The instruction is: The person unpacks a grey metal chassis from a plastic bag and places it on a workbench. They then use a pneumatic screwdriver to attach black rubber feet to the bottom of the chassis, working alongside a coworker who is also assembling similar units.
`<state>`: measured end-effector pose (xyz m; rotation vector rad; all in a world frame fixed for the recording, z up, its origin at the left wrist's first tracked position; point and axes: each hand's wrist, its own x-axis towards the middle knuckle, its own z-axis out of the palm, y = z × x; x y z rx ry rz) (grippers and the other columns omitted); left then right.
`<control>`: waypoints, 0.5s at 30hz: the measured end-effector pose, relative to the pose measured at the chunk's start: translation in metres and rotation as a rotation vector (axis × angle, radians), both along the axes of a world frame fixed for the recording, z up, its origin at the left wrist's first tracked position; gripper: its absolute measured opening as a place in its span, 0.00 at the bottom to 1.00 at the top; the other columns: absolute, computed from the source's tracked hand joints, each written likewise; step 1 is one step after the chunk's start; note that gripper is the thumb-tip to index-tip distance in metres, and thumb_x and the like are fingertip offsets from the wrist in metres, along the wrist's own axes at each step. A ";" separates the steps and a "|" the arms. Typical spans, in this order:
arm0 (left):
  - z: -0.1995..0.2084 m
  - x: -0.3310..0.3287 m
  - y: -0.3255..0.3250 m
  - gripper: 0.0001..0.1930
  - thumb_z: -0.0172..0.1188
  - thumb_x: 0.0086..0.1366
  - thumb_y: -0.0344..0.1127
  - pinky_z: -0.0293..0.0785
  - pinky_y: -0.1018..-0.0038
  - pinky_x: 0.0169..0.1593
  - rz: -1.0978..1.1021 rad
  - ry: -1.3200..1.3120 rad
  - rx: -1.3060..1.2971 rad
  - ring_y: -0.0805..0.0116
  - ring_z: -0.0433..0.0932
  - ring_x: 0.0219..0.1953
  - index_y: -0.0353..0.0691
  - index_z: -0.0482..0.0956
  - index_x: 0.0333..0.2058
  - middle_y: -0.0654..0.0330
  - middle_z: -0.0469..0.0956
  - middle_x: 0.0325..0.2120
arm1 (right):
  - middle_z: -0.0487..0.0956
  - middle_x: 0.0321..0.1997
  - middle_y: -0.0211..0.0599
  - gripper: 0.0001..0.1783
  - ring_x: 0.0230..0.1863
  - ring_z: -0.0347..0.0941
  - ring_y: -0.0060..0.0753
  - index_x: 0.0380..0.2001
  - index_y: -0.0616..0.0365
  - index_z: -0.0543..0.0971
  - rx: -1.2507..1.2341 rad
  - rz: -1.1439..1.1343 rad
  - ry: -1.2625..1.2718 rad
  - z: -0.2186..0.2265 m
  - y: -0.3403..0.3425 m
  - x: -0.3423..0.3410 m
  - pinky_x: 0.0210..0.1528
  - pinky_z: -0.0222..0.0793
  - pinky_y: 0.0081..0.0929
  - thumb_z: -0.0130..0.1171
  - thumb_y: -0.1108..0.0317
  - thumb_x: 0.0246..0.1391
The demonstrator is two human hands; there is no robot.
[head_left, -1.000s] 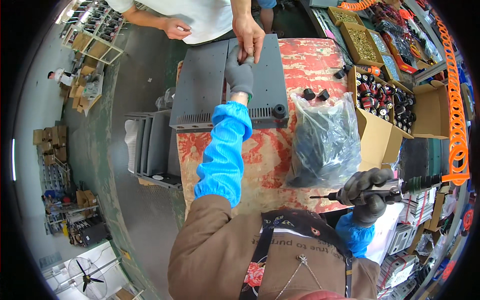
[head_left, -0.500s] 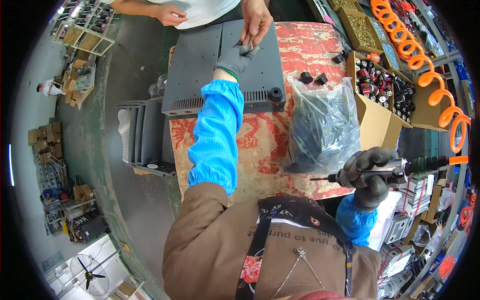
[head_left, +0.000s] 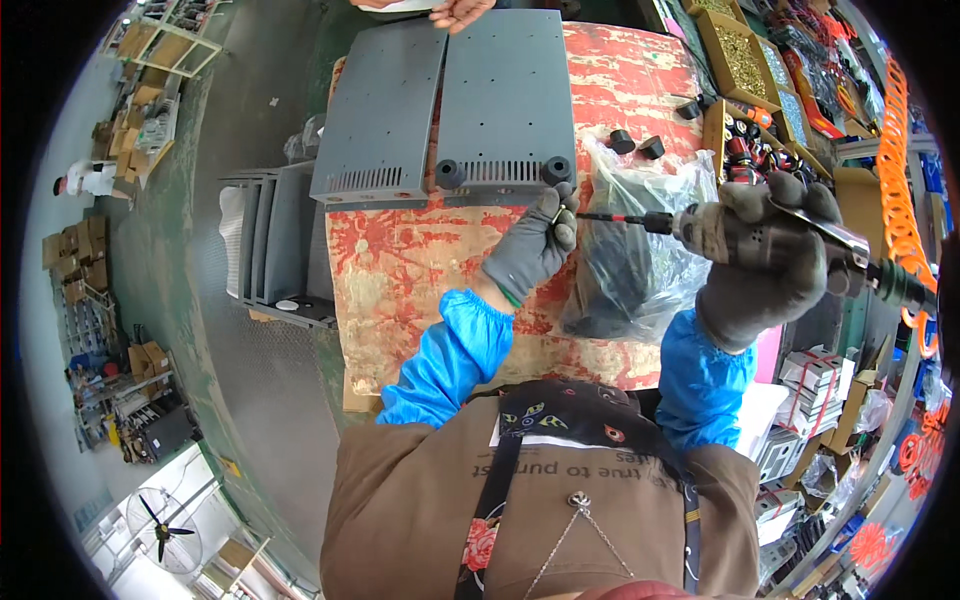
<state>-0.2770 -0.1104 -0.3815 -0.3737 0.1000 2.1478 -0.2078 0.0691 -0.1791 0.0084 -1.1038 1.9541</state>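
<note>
My left hand (head_left: 530,245), in a grey glove, is closed with thumb and fingers pinched round a small thin screw (head_left: 559,214). In my gloved right hand (head_left: 765,265) is a pneumatic screwdriver (head_left: 700,232), held level. Its long bit points left, with the tip close to the pinched screw; whether they touch I cannot tell. Just beyond my left hand lies a grey slotted metal case (head_left: 510,100) with two round black feet (head_left: 449,175) at its near corners. A second grey metal case (head_left: 380,110) lies to its left.
A clear plastic bag (head_left: 635,250) of dark parts lies beneath the screwdriver. Loose black feet (head_left: 621,142) sit behind it. Cartons of parts (head_left: 735,60) and a coiled orange air hose (head_left: 893,150) are at right. A co-worker's hand (head_left: 462,14) shows at the far edge.
My left hand has drawn back from the co-worker's hand toward me, now pinching a screw. My right hand has raised the screwdriver up and forward. A second foot now shows on the right case.
</note>
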 end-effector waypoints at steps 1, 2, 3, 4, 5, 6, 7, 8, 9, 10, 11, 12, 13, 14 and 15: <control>0.000 0.003 0.001 0.13 0.59 0.68 0.34 0.79 0.80 0.38 0.033 -0.042 -0.111 0.72 0.78 0.36 0.42 0.78 0.51 0.60 0.81 0.43 | 0.82 0.44 0.50 0.25 0.33 0.82 0.47 0.55 0.60 0.71 0.028 -0.031 -0.049 -0.002 -0.004 -0.004 0.34 0.81 0.42 0.56 0.60 0.57; 0.003 0.004 0.000 0.14 0.58 0.69 0.33 0.79 0.79 0.39 0.065 -0.083 -0.225 0.72 0.78 0.37 0.42 0.78 0.52 0.60 0.81 0.44 | 0.82 0.43 0.49 0.24 0.33 0.82 0.47 0.55 0.60 0.71 0.054 -0.061 -0.097 -0.005 -0.006 -0.008 0.34 0.81 0.42 0.56 0.61 0.56; 0.006 0.005 -0.002 0.14 0.58 0.69 0.33 0.79 0.79 0.39 0.076 -0.070 -0.255 0.72 0.78 0.37 0.42 0.77 0.52 0.60 0.81 0.44 | 0.81 0.41 0.48 0.23 0.33 0.81 0.44 0.54 0.61 0.72 0.098 -0.064 -0.092 -0.011 -0.004 -0.012 0.35 0.82 0.41 0.56 0.62 0.56; 0.009 0.006 -0.005 0.14 0.57 0.69 0.32 0.79 0.78 0.40 0.086 -0.056 -0.285 0.71 0.78 0.37 0.42 0.77 0.53 0.60 0.81 0.45 | 0.81 0.41 0.48 0.23 0.33 0.81 0.44 0.54 0.61 0.72 0.090 -0.071 -0.114 -0.016 -0.005 -0.014 0.34 0.81 0.41 0.56 0.62 0.56; 0.010 0.007 -0.008 0.15 0.56 0.70 0.31 0.78 0.78 0.40 0.097 -0.044 -0.314 0.71 0.78 0.38 0.43 0.77 0.54 0.60 0.81 0.46 | 0.81 0.41 0.48 0.23 0.33 0.81 0.43 0.54 0.60 0.72 0.084 -0.077 -0.137 -0.020 -0.007 -0.015 0.34 0.81 0.41 0.56 0.63 0.56; 0.008 0.008 -0.011 0.15 0.56 0.70 0.31 0.78 0.77 0.41 0.102 0.043 -0.271 0.71 0.78 0.38 0.43 0.77 0.54 0.60 0.81 0.46 | 0.81 0.41 0.48 0.23 0.33 0.81 0.43 0.54 0.60 0.72 0.078 -0.085 -0.160 -0.023 -0.008 -0.016 0.34 0.81 0.41 0.56 0.63 0.56; 0.004 0.009 -0.015 0.16 0.56 0.70 0.31 0.78 0.77 0.41 0.107 0.130 -0.228 0.71 0.78 0.38 0.43 0.76 0.55 0.59 0.81 0.46 | 0.81 0.42 0.49 0.22 0.32 0.81 0.42 0.54 0.61 0.72 0.052 -0.074 -0.158 -0.026 -0.009 -0.016 0.34 0.81 0.41 0.55 0.64 0.57; 0.003 0.009 -0.018 0.16 0.56 0.70 0.31 0.78 0.76 0.42 0.111 0.217 -0.187 0.71 0.78 0.38 0.43 0.76 0.55 0.59 0.81 0.46 | 0.81 0.42 0.49 0.22 0.33 0.81 0.42 0.54 0.60 0.72 0.022 -0.040 -0.140 -0.026 -0.011 -0.016 0.34 0.81 0.41 0.55 0.64 0.57; 0.002 0.009 -0.020 0.16 0.57 0.69 0.31 0.78 0.76 0.41 0.102 0.263 -0.154 0.71 0.78 0.38 0.42 0.76 0.55 0.59 0.81 0.46 | 0.81 0.42 0.49 0.22 0.33 0.81 0.42 0.54 0.60 0.72 -0.008 -0.007 -0.122 -0.026 -0.013 -0.016 0.35 0.81 0.42 0.54 0.64 0.57; 0.001 0.010 -0.021 0.16 0.57 0.69 0.32 0.77 0.76 0.41 0.092 0.308 -0.120 0.71 0.78 0.37 0.42 0.76 0.55 0.59 0.81 0.45 | 0.81 0.43 0.49 0.22 0.33 0.81 0.42 0.54 0.60 0.72 -0.038 0.025 -0.103 -0.026 -0.015 -0.016 0.35 0.81 0.42 0.54 0.64 0.57; 0.001 0.009 -0.023 0.17 0.58 0.69 0.32 0.76 0.76 0.41 0.081 0.356 -0.087 0.71 0.77 0.37 0.42 0.76 0.55 0.59 0.81 0.44 | 0.81 0.43 0.49 0.22 0.34 0.81 0.42 0.54 0.60 0.72 -0.012 0.009 -0.106 -0.026 -0.017 -0.016 0.35 0.81 0.42 0.54 0.64 0.57; 0.001 0.009 -0.024 0.17 0.58 0.68 0.33 0.76 0.76 0.41 0.082 0.360 -0.083 0.71 0.77 0.37 0.41 0.76 0.55 0.59 0.81 0.43 | 0.81 0.43 0.50 0.22 0.34 0.81 0.42 0.54 0.59 0.72 0.014 -0.006 -0.109 -0.024 -0.018 -0.017 0.35 0.81 0.42 0.54 0.64 0.57; 0.001 0.010 -0.025 0.17 0.59 0.68 0.34 0.75 0.76 0.40 0.083 0.365 -0.080 0.72 0.77 0.37 0.41 0.77 0.55 0.60 0.82 0.43 | 0.81 0.43 0.50 0.22 0.34 0.81 0.42 0.55 0.59 0.72 0.040 -0.022 -0.111 -0.023 -0.019 -0.017 0.36 0.81 0.42 0.55 0.64 0.57; 0.002 0.009 -0.025 0.17 0.59 0.68 0.35 0.75 0.76 0.40 0.085 0.371 -0.075 0.72 0.77 0.37 0.40 0.77 0.54 0.60 0.82 0.42 | 0.81 0.43 0.50 0.22 0.34 0.80 0.42 0.55 0.59 0.72 0.028 -0.009 -0.107 -0.023 -0.020 -0.016 0.36 0.81 0.42 0.55 0.64 0.57; 0.003 0.009 -0.025 0.17 0.59 0.68 0.35 0.74 0.76 0.40 0.081 0.393 -0.086 0.72 0.77 0.37 0.40 0.77 0.54 0.60 0.82 0.41 | 0.81 0.43 0.49 0.22 0.35 0.80 0.42 0.55 0.59 0.72 0.017 0.004 -0.102 -0.022 -0.020 -0.014 0.36 0.81 0.42 0.55 0.64 0.57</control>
